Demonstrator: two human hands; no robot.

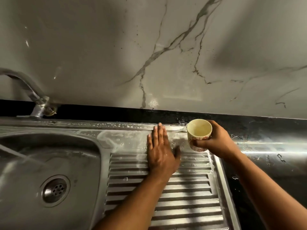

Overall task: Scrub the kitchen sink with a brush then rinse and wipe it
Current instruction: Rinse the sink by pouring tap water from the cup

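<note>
Sink (103,146) is still sudsy, so you're mid-rinse: right hand (216,141) grips the cup (199,131), left hand (159,150) flat, wiping left.

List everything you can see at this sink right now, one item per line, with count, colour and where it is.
sink basin: one, steel, left
drain: one, steel, basin floor
tap: one, chrome, behind the basin
water stream: one, clear, falling into the basin
drainboard: one, ribbed steel, right of the basin
suds: patch, white, drainboard's far end
cup: one, cream with red pattern, tilted, held
countertop: one, black, behind the sink
wall: one, grey-veined marble
left hand: flat on the drainboard
right hand: grips the cup
</note>
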